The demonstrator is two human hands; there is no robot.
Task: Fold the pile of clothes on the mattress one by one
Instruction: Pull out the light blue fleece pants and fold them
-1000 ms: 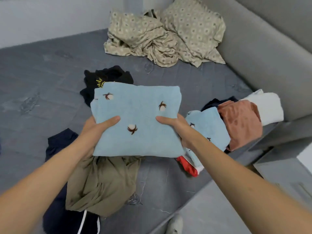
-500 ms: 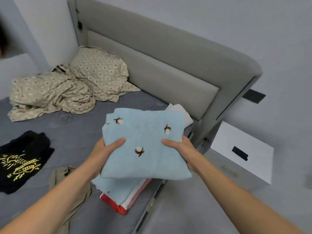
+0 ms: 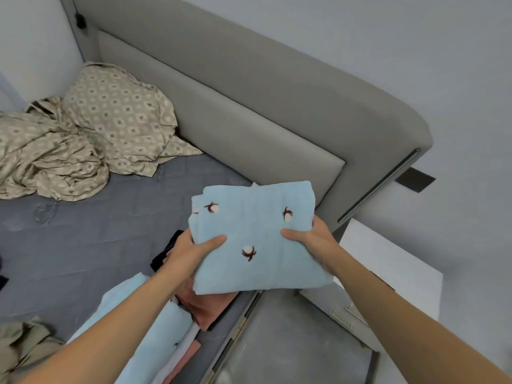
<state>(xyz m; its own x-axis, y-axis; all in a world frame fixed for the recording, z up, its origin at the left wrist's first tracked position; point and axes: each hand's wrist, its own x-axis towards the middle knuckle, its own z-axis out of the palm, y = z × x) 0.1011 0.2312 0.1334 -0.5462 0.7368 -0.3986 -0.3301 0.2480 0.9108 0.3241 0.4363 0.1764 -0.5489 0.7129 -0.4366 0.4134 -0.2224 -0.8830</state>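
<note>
A folded light-blue garment (image 3: 257, 234) with small brown-and-white flower prints is held flat in the air over the mattress's right edge. My left hand (image 3: 191, 252) grips its left side, thumb on top. My right hand (image 3: 310, 239) grips its right side the same way. Beneath it lie folded clothes: a rust-pink piece (image 3: 205, 306) and a dark one (image 3: 166, 253). Nearer me sits another stack topped by a light-blue piece (image 3: 163, 331). An unfolded olive garment (image 3: 25, 345) lies at the lower left.
The grey mattress (image 3: 91, 239) stretches to the left, with a crumpled beige patterned sheet and pillow (image 3: 83, 134) at the far corner. A grey padded headboard (image 3: 249, 112) runs behind. A white bedside cabinet (image 3: 388, 278) stands to the right, over grey floor (image 3: 291, 342).
My view has swung right toward the headboard. Both hands have carried the folded blue garment right and farther away, over the folded clothes at the mattress edge.
</note>
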